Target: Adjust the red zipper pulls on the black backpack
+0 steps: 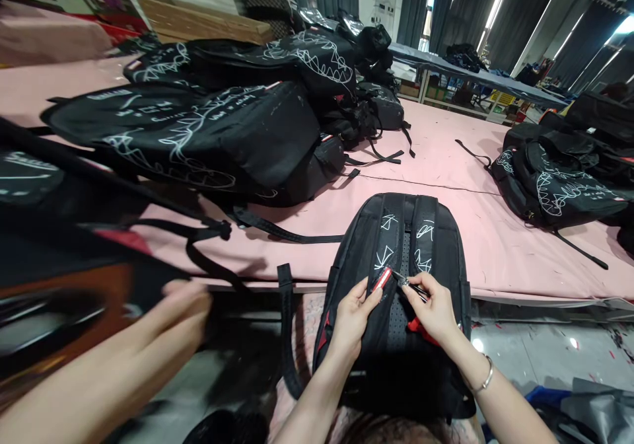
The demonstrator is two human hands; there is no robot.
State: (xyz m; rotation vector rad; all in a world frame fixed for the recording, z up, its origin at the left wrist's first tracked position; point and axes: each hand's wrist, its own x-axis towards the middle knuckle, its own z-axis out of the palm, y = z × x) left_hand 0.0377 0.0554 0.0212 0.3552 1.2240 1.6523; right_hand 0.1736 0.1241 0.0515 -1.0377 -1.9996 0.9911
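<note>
A black backpack (446,239) stands upright in front of me, its padded straps, printed with white drawings, facing me. My left hand (352,315) is closed, pinching a small red-and-white fabric tab (381,279) on the left strap. Between the fingers of my right hand (433,308) is a small pointed tool (399,277), dark with a thin metal tip. The tip is close to the tab; I cannot tell if it touches. Something red (417,326) shows beneath my right hand. The tool's exact kind is unclear.
Black backpacks with white line drawings (198,133) pile up on the pink-covered table (426,156); more backpacks (559,173) lie right. At left, another person's arm (129,351) reaches in, blurred, beside a black bag. A loose strap (286,325) hangs left of my backpack.
</note>
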